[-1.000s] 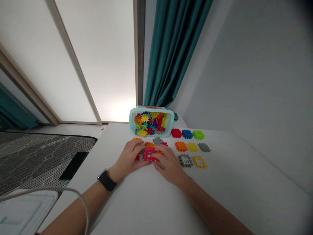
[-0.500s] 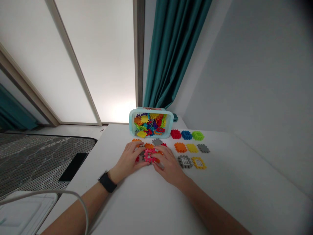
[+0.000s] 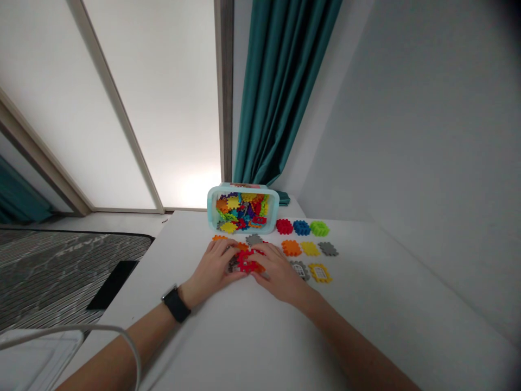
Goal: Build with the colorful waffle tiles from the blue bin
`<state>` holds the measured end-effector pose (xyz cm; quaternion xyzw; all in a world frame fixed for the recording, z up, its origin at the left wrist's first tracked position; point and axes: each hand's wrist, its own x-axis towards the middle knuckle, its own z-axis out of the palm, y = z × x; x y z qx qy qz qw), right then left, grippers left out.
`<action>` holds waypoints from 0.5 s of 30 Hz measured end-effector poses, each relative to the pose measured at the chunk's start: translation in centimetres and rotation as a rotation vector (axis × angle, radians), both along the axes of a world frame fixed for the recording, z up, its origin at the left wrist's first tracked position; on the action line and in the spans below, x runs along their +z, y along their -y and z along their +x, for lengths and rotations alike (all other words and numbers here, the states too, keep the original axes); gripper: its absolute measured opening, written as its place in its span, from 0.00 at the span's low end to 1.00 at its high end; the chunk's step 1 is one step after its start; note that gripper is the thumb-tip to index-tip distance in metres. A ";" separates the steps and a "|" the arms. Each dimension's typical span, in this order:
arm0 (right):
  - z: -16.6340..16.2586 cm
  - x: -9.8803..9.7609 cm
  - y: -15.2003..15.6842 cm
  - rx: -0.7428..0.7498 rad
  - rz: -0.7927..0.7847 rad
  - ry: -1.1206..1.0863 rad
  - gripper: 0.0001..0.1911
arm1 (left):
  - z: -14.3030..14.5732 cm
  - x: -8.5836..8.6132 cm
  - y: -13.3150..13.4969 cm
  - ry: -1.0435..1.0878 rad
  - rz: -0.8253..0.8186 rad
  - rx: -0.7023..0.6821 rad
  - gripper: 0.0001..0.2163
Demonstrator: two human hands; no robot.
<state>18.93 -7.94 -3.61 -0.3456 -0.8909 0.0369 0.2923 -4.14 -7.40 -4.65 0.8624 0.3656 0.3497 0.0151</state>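
Observation:
A red building block with toothed edges (image 3: 246,262) sits between my two hands, low over the white table. From the left, the curled fingers and thumb of my left hand (image 3: 215,266) grip it. My right hand (image 3: 277,271) closes on it from the opposite side, fingertips over its top and thumb at the near edge. Dark grey block parts (image 3: 233,264) show by my left fingertips, and an orange bit shows under the right fingers; whether these join the red block I cannot tell. Just beyond lie a flat grey block (image 3: 254,239) and an orange block (image 3: 220,237), partly covered.
A pale blue bin (image 3: 210,209) full of mixed blocks stands at the back. Right of my hands lie red, blue (image 3: 302,227), green (image 3: 319,228), orange (image 3: 291,248), yellow and grey blocks in rows, plus window blocks (image 3: 320,273). A white cable (image 3: 126,335) crosses my left forearm.
The view has shifted slightly, moving the scene left. Between my hands, the block's pinkish window face has given way to a plainer red face, so it seems turned. Both hands keep their grip.

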 end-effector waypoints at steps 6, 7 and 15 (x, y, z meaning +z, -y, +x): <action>2.2 1.2 -0.7 -0.013 -0.005 -0.009 0.15 | 2.2 1.0 -1.0 0.037 -0.048 -0.003 0.19; 2.8 1.2 -0.8 -0.016 -0.003 -0.013 0.14 | 2.7 1.0 -1.3 0.041 -0.050 -0.009 0.19; 7.9 0.8 -2.6 -0.094 0.019 -0.007 0.13 | 7.9 0.7 -3.7 0.024 -0.061 -0.024 0.20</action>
